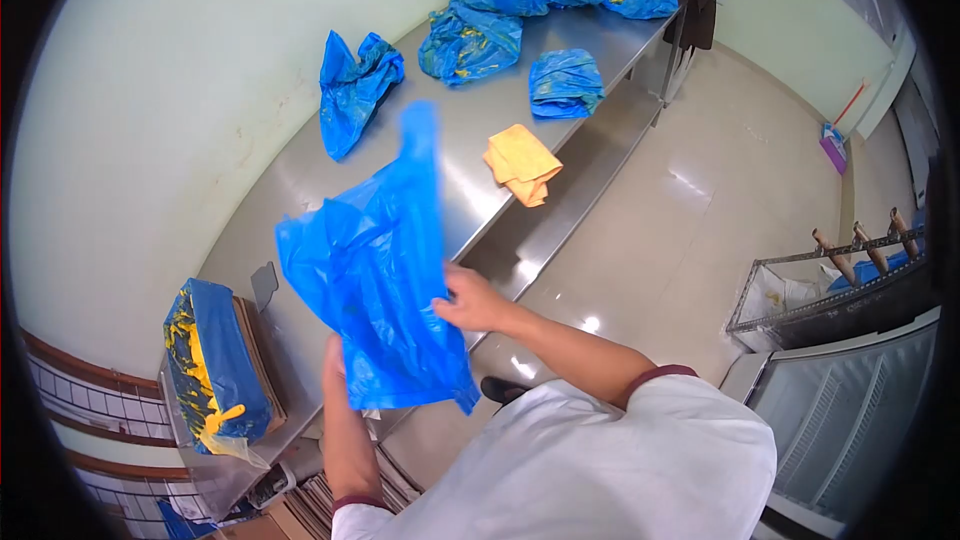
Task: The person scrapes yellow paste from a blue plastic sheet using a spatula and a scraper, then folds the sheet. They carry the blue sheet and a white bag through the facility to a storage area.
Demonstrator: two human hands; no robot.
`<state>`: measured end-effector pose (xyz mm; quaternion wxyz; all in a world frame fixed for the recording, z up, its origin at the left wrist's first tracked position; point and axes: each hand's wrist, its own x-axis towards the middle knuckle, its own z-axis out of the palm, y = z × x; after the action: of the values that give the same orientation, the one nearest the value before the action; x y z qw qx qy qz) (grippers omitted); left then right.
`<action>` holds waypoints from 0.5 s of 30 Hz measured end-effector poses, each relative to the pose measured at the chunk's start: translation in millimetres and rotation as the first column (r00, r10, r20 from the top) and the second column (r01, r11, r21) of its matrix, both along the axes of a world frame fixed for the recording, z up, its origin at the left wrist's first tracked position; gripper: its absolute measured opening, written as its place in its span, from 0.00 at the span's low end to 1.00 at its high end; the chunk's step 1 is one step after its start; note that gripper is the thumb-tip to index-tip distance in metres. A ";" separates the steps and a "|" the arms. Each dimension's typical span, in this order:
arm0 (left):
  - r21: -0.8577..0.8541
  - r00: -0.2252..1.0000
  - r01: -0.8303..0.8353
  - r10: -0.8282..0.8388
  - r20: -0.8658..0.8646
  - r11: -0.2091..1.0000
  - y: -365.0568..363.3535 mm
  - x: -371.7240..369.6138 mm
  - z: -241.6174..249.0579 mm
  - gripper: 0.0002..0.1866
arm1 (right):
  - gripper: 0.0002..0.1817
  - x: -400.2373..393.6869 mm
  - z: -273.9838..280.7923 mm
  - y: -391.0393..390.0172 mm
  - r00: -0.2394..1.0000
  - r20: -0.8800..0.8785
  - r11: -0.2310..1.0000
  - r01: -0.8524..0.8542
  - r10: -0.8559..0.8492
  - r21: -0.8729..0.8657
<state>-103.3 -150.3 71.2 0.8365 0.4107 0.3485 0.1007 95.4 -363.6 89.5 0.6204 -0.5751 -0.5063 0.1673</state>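
Both my hands hold up a blue plastic bag (375, 270) above the near end of a steel table (450, 130). My right hand (470, 302) grips the bag's right edge. From below, my left hand (338, 365) grips its lower left part, mostly hidden behind the plastic. One handle of the bag sticks upward, and the bag looks crumpled and partly spread.
Several crumpled blue bags (470, 40) lie along the table, plus one (352, 85) by the wall. An orange cloth (522, 164) sits at the table's edge. A blue-wrapped yellow block (210, 365) stands at left. A wire rack (830, 285) stands at right on the tiled floor.
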 end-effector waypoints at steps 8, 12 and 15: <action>0.135 0.960 -0.269 0.254 0.121 0.954 -145.0 32.2 -42.8 0.21 | 0.24 -15.7 -38.1 -38.1 0.838 0.113 0.836 -0.503 0.533 -0.219; 0.370 0.942 -0.334 0.289 0.173 0.867 -191.5 39.7 -14.7 0.23 | 0.22 5.1 -1.8 -92.1 0.664 -0.200 0.617 -0.745 0.720 -0.253; 0.446 0.937 -0.348 0.324 0.132 0.825 -223.5 53.1 29.4 0.25 | 0.18 12.1 -10.6 -105.1 0.550 -0.316 0.539 -0.832 0.773 -0.128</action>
<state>-50.3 -373.8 100.6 0.6922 0.5274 0.3598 0.3365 107.5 -468.8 78.9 0.4429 -0.3305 -0.6145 0.5630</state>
